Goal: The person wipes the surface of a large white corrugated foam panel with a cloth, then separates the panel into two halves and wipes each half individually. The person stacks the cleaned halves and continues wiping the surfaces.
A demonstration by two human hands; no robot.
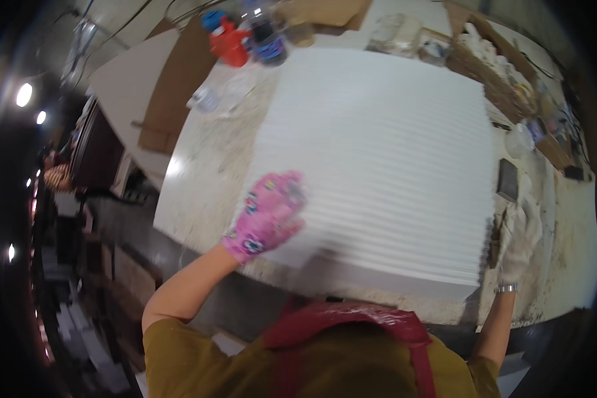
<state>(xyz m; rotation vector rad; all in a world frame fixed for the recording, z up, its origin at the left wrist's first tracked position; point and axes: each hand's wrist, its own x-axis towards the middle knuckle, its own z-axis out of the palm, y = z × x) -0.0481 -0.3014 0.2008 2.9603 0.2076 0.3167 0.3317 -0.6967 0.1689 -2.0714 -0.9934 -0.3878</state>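
Fanned-out white panels lie in a broad stack before me, their edges showing as many parallel ridges. Over the stack's left edge is my left hand in a pink patterned glove, slightly blurred, thumb apart from the fingers and nothing seen in it. My right hand, in an off-white glove, is at the table's right side, beside the stack. A dark brown strip-like piece shows against its inner side; whether the hand grips it I cannot make out. Just beyond that hand lies a dark rectangular block.
A red container with a blue top and a clear bottle stand at the back left. Crumpled clear plastic lies nearer. An open cardboard box holds whitish items at the back right. Stained worktop shows left of the stack.
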